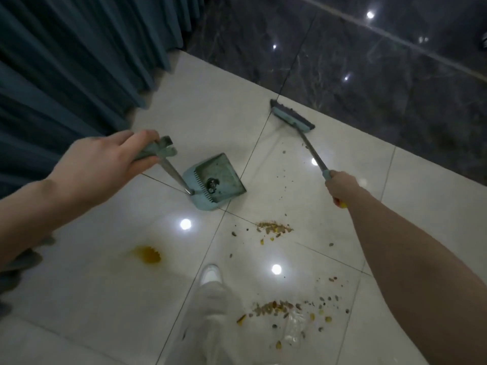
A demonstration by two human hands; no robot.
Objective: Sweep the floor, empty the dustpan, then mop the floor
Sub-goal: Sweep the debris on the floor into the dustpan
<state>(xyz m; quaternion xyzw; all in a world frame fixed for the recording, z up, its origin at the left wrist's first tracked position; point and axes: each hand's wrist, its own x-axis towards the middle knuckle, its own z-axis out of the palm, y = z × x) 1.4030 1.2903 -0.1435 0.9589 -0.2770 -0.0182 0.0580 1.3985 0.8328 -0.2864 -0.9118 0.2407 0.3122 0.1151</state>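
Observation:
My left hand [105, 164] grips the pale green top of the dustpan handle [155, 150]. The light blue dustpan [214, 181] stands on the white tiled floor [210, 119], with a small dark bit of dirt inside. My right hand [341, 187] grips the broom handle [313, 154]. The broom head [291, 115] rests on the floor by the dark wall, beyond the dustpan. Brown and yellow crumbs lie in a small pile [274, 229] below the dustpan and in a wider scatter [290, 309] near my foot. An orange stain [149, 254] marks the tile at lower left.
Dark teal curtains [73, 64] hang along the left. A glossy dark marble wall [369, 61] closes the far side. My white shoe and grey trouser leg [210, 293] stand between the stain and the crumbs. A clear plastic scrap [293, 327] lies among the crumbs.

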